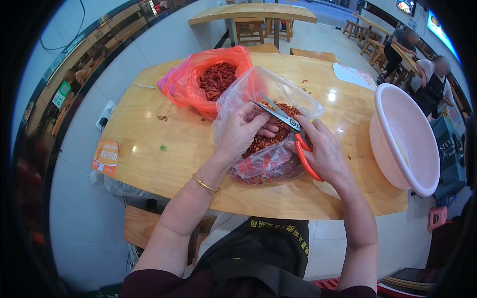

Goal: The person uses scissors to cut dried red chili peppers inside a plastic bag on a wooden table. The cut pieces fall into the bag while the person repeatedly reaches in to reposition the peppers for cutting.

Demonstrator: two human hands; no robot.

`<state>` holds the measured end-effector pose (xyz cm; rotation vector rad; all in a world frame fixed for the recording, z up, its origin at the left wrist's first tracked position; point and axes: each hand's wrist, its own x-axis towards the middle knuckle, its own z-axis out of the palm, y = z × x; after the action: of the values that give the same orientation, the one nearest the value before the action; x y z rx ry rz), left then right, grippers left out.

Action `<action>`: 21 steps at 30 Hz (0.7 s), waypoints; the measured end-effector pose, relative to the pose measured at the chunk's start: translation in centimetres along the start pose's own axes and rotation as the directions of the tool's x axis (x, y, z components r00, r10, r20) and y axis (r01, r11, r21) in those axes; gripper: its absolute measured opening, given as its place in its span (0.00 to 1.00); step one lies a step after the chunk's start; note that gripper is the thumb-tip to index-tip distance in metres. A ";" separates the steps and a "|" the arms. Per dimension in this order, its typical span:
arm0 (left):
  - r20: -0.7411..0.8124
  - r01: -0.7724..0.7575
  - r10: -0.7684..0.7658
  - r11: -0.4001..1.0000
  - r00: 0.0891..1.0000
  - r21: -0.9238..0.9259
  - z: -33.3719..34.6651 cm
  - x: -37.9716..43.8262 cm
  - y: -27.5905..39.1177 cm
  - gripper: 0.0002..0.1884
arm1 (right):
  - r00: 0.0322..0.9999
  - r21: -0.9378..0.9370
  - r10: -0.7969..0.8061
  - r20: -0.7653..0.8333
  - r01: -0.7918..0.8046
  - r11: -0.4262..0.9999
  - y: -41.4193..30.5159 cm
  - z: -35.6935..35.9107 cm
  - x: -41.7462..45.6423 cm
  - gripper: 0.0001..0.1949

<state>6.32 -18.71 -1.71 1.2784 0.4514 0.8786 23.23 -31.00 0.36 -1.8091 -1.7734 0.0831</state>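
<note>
My right hand is closed around the orange-red handles of a pair of scissors. The blades are parted and point up and left, above my left hand. The fingers of my left hand are curled with thumb and fingertips together; whether they pinch something is hidden. Both hands are over a clear plastic bag filled with cut dried red chillies. Behind it to the left, a red plastic bag stands open, full of whole dried red chillies.
A pale pink plastic basin stands tilted at the right edge of the wooden table. A printed sheet lies at the back right, an orange card at the left edge. A white cable reaches the tabletop. Two people sit at the far right.
</note>
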 end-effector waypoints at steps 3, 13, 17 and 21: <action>0.008 0.003 -0.003 1.000 1.000 0.004 0.0 0.0 -0.1 0.07 | 1.000 0.029 0.007 0.012 -0.007 1.000 0.0 0.0 0.0 0.29; 0.028 0.030 -0.029 0.998 0.999 -0.046 -0.5 0.1 -0.3 0.08 | 0.998 0.107 0.032 0.051 -0.037 0.994 0.2 0.0 0.1 0.25; 0.006 0.017 -0.017 1.000 1.000 -0.016 -0.3 0.2 -0.2 0.08 | 0.999 0.189 0.049 0.018 -0.052 0.981 0.3 -0.1 0.2 0.24; -0.004 -0.002 0.003 1.000 1.000 0.006 -0.2 0.0 -0.1 0.08 | 1.000 0.129 0.031 -0.002 -0.030 0.991 0.2 0.0 0.1 0.26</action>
<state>6.22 -18.56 -1.81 1.2829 0.4562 0.8828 23.43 -30.90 0.27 -1.7431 -1.6980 0.2018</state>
